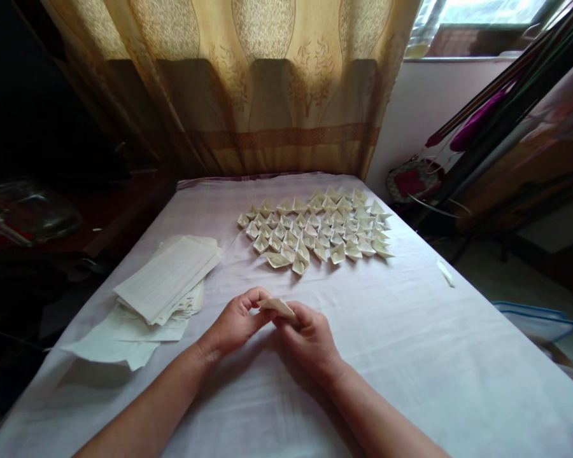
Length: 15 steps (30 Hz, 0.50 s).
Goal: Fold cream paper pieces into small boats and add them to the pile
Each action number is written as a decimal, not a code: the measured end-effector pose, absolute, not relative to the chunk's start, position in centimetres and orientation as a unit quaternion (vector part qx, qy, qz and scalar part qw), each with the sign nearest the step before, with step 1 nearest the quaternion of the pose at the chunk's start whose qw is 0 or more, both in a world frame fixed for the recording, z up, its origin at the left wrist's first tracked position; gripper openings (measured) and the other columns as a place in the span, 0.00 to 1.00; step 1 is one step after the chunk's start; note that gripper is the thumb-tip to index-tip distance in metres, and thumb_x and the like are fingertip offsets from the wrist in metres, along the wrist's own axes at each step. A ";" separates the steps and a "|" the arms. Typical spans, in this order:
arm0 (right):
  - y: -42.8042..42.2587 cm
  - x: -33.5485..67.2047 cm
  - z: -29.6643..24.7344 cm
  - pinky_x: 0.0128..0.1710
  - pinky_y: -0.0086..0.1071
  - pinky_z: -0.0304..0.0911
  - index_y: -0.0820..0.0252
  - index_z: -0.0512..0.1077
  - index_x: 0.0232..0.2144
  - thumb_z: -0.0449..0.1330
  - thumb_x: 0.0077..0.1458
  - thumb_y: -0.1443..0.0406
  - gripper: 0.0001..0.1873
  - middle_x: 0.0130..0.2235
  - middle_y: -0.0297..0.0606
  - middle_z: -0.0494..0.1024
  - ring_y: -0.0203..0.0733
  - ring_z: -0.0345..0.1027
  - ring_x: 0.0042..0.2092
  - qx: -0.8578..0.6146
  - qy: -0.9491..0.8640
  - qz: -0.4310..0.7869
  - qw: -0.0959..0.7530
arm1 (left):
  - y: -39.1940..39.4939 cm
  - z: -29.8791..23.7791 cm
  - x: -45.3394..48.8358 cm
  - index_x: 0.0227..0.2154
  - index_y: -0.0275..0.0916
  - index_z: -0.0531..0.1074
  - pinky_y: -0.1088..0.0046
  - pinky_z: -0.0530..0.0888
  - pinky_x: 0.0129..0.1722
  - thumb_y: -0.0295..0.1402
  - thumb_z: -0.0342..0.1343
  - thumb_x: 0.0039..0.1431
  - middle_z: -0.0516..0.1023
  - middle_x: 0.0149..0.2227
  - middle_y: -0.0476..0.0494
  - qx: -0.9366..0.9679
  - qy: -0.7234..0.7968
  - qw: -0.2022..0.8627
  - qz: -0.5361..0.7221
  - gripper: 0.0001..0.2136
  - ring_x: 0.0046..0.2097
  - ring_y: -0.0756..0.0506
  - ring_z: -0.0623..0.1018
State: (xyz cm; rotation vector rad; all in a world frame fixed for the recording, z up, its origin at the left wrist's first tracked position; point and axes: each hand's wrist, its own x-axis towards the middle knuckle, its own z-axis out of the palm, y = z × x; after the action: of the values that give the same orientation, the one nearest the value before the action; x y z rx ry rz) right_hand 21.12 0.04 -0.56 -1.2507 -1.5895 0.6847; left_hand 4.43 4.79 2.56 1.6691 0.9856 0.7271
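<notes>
A small folded piece of cream paper [277, 306] is held up between my two hands, above the cloth in the middle. My left hand [239, 321] pinches its left end between thumb and fingers. Around its right end the fingers of my right hand [310, 337] are closed, hiding part of it. Beyond the hands, many folded paper boats [310, 232] stand close together in rows. To the left of my left hand lies a loose stack of paper sheets [172, 277], with wider sheets spread under it.
A white cloth [410, 356] covers the table. One small white strip [445, 273] lies near its right edge. Behind the table hangs a yellow-brown curtain [262, 95]. At the right are slanting poles [496, 95] and a blue-edged clear bag [535, 318].
</notes>
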 end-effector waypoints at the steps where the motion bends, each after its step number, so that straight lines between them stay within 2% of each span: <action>1: 0.0 21.1 -0.6 0.33 0.30 0.66 0.54 0.75 0.32 0.58 0.56 0.68 0.06 0.29 0.31 0.80 0.38 0.73 0.30 -0.514 -0.666 0.242 0.484 | 4.6 2.4 4.3 0.29 0.38 0.70 0.70 0.73 0.41 0.44 0.56 0.59 0.75 0.31 0.47 0.709 0.415 0.481 0.307 0.13 0.36 0.47 0.75; 6: 0.3 22.0 -0.7 0.38 0.33 0.61 0.55 0.76 0.34 0.58 0.58 0.70 0.08 0.35 0.35 0.81 0.40 0.72 0.35 -0.497 -0.761 0.048 0.414 | 3.3 2.7 2.4 0.37 0.41 0.72 0.66 0.71 0.46 0.34 0.54 0.61 0.78 0.38 0.45 0.825 0.414 0.183 0.338 0.05 0.42 0.45 0.76; 9: 0.4 22.0 -0.3 0.37 0.34 0.57 0.55 0.76 0.34 0.59 0.59 0.69 0.06 0.36 0.35 0.81 0.40 0.69 0.36 -0.483 -0.802 -0.009 0.351 | 2.5 2.6 1.0 0.36 0.41 0.73 0.66 0.69 0.44 0.26 0.51 0.62 0.79 0.35 0.46 0.884 0.352 0.018 0.307 0.06 0.40 0.45 0.75; 12: 0.1 21.4 0.1 0.36 0.35 0.55 0.55 0.75 0.31 0.61 0.58 0.69 0.04 0.34 0.35 0.80 0.41 0.66 0.35 -0.477 -0.827 -0.033 0.295 | 1.6 2.1 0.1 0.33 0.41 0.73 0.67 0.68 0.43 0.24 0.50 0.64 0.77 0.32 0.48 0.903 0.322 -0.081 0.271 0.09 0.36 0.46 0.73; 15: -0.7 20.9 0.2 0.37 0.35 0.55 0.55 0.75 0.32 0.62 0.56 0.70 0.05 0.35 0.35 0.80 0.42 0.66 0.37 -0.475 -0.844 -0.013 0.250 | 0.7 1.3 -0.3 0.32 0.41 0.72 0.68 0.68 0.43 0.23 0.50 0.64 0.75 0.29 0.49 0.911 0.315 -0.107 0.242 0.09 0.34 0.47 0.72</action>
State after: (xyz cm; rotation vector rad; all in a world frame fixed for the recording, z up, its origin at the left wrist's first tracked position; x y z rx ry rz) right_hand 20.93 -0.71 0.18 -1.2921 -2.2975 -0.0342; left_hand -0.30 0.70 1.32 3.0775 1.0625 0.8174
